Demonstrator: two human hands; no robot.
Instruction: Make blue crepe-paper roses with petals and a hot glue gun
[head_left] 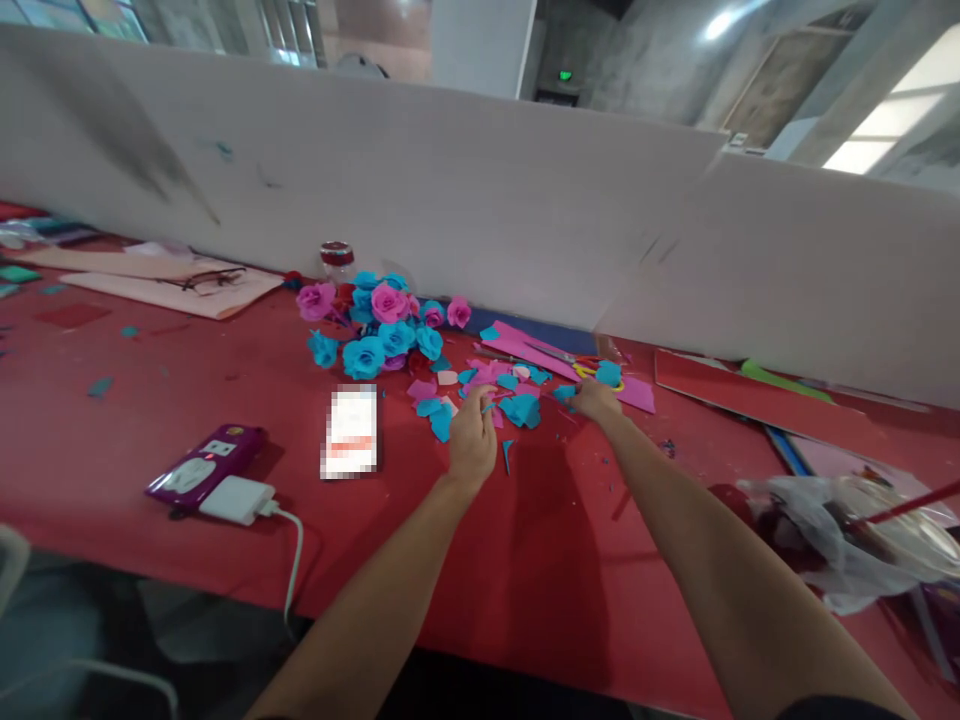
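Blue and pink paper petals (520,409) lie scattered on the red table around both hands. My left hand (474,436) is closed at their near edge, pinching something small that looks blue, mostly hidden by the fingers. My right hand (596,399) reaches to the right side of the pile, its fingers closed at a small blue petal (564,394). Just beyond it are scissors with yellow handles (592,372) on a pink paper sheet (637,393). A bunch of blue and pink paper roses (390,336) stands behind the petals, to the left.
A phone (350,432) lies left of my left hand. Farther left is a purple power strip (201,466) with a white charger (237,499) and cable. Red board (757,397) and a plastic bag (847,540) lie at right. A white partition (480,200) borders the back.
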